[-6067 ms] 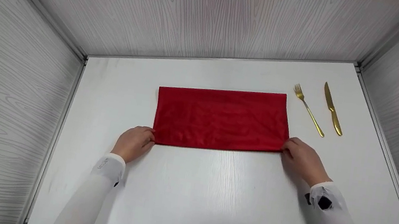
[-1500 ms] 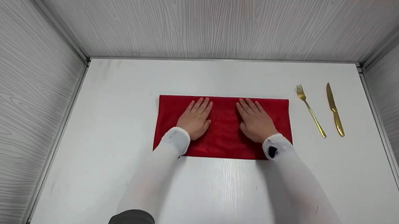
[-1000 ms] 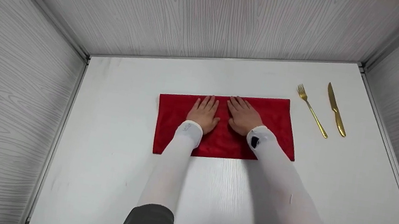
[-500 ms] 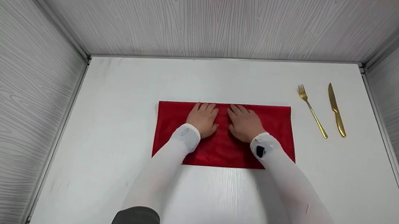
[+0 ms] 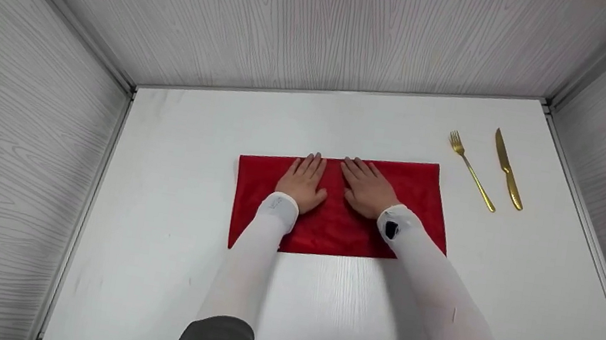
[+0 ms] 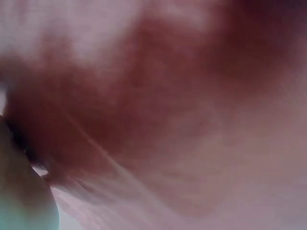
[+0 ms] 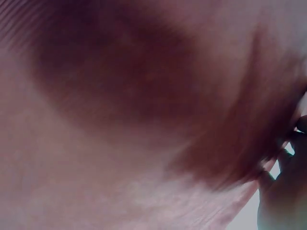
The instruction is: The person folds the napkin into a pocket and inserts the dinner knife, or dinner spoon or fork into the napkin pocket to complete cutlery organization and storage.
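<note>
In the head view, a red cloth [image 5: 339,231] lies as a smooth, wide rectangle on the white table. My left hand [image 5: 301,184] rests palm down on it, left of its middle, with straight fingers reaching the far edge. Just to the right, my right hand [image 5: 369,191] lies flat the same way, a narrow strip of cloth showing between the two. Both wrist views are filled with blurred, reddish cloth close up, and part of each hand shows only at a lower corner.
A gold fork [image 5: 472,171] and a gold knife [image 5: 508,170] lie side by side on the table [image 5: 172,175], right of the cloth. Grey wood-grained panels [image 5: 323,24] stand at the back and both sides.
My hands have left the cloth's near corners, where they pinched it earlier, and lie flat on it, closer together than 1.5 s ago. The cloth has slid slightly towards me.
</note>
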The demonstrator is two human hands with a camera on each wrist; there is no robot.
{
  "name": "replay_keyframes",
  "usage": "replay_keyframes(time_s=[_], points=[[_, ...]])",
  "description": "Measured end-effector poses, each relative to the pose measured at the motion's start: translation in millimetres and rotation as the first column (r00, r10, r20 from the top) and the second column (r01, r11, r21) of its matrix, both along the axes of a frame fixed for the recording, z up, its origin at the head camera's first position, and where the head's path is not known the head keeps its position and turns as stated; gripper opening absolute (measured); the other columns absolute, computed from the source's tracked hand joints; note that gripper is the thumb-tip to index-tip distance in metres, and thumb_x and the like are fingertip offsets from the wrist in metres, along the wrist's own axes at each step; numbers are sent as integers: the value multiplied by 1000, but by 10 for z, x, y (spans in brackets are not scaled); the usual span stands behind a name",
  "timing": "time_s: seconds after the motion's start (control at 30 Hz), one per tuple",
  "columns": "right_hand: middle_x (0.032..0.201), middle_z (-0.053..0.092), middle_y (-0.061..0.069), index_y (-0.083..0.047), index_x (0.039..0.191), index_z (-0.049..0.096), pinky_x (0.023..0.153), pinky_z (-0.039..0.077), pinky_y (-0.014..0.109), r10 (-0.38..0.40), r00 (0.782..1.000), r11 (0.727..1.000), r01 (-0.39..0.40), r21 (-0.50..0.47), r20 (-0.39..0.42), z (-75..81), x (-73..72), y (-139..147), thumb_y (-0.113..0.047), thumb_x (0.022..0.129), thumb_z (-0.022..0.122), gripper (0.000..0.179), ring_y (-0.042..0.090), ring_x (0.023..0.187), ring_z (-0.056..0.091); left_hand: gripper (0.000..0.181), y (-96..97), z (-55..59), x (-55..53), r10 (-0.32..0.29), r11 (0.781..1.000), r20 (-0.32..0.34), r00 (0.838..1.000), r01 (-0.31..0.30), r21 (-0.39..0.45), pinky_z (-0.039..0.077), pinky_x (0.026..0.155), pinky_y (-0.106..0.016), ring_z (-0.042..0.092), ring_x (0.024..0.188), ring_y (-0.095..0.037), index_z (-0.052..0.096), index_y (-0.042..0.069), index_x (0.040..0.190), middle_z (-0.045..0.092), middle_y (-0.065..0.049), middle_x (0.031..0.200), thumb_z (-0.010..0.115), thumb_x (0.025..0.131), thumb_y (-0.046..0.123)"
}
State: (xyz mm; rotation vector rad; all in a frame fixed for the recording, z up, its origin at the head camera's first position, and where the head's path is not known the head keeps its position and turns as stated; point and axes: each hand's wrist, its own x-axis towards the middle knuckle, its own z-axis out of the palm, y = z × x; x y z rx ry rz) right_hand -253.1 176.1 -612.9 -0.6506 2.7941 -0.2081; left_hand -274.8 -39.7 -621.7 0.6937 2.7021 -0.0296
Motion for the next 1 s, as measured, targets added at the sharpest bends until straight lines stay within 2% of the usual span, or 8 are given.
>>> replay_keyframes(time_s=[0.23, 0.37, 0.5, 0.73, 1.0], points=[[178, 13, 8, -12, 170, 12, 135, 3, 49, -53, 999, 999, 53, -2, 5, -33, 20, 195, -50, 112, 35, 73, 30, 166, 7, 75, -30, -33, -5, -6, 1000, 3, 1000, 6, 14, -2, 135, -42, -7, 166, -20, -6, 17, 170, -7, -1, 179, 27, 111, 50], [179, 10, 8, -12, 170, 10, 134, 2, 50, -86, 996, 996, 86, -2, 2, -71, 38, 407, -58, 111, 32, 78, 32, 166, 6, 77, -40, -53, 10, 12, 1000, 29, 1000, -12, 17, -5, 134, -40, -11, 165, -19, -10, 18, 169, -11, 1, 178, 19, 111, 59], [179, 8, 9, -11, 170, 10, 134, 3, 51, -129, 992, 992, 129, -5, -16, -117, 53, 684, -61, 110, 30, 81, 32, 166, 5, 82, -44, -59, 19, 12, 999, 35, 999, -13, 39, -6, 134, -41, -11, 165, -20, -10, 18, 169, -12, 1, 178, 15, 109, 67], [178, 8, 17, -4, 169, 11, 133, -1, 54, -219, 975, 976, 219, -14, -42, -132, 75, 1098, -61, 111, 29, 84, 36, 165, 4, 84, -56, -55, 8, 5, 999, 25, 1000, -7, 47, -6, 134, -42, -10, 165, -21, -10, 18, 170, -11, 0, 178, 17, 108, 69], [176, 7, 23, 1, 168, 9, 133, -3, 56, -290, 957, 957, 289, -17, -30, -133, 111, 1336, -59, 111, 29, 85, 42, 164, 2, 85, -68, -81, -2, 1, 999, 22, 1000, -2, 45, -6, 134, -42, -11, 165, -22, -10, 18, 170, -11, 0, 178, 19, 108, 69]])
